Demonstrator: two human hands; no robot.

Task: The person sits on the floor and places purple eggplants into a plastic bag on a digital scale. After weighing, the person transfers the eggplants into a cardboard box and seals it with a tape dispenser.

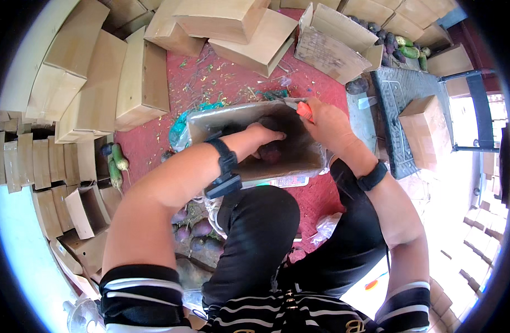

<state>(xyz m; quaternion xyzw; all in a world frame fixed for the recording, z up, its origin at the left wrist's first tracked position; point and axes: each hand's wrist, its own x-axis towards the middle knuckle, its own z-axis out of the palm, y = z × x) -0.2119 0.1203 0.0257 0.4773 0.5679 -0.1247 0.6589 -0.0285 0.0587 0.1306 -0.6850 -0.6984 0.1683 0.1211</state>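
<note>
Before my knees stands an open cardboard box point(221, 116) with dark, round root vegetables inside, its interior in shadow. My left hand point(265, 135) reaches down into it, with the thumb pointing right and the fingers around a purple radish point(270, 153). Another dark vegetable point(269, 122) lies just beyond that hand. At the box's far right rim, my right hand point(324, 123) grips a tool by its orange-red handle point(304, 110). What looks like its thin dark blade points left across the rim. Part of the left fingers is hidden.
Under the box's near edge shows a scale's keypad point(292, 181). Purple radishes point(200, 228) lie left of my knee, green ones point(120, 157) farther left. Closed cartons point(142, 79) and an open carton point(332, 52) ring the red floor point(188, 83). A platform cart point(394, 120) carries a carton.
</note>
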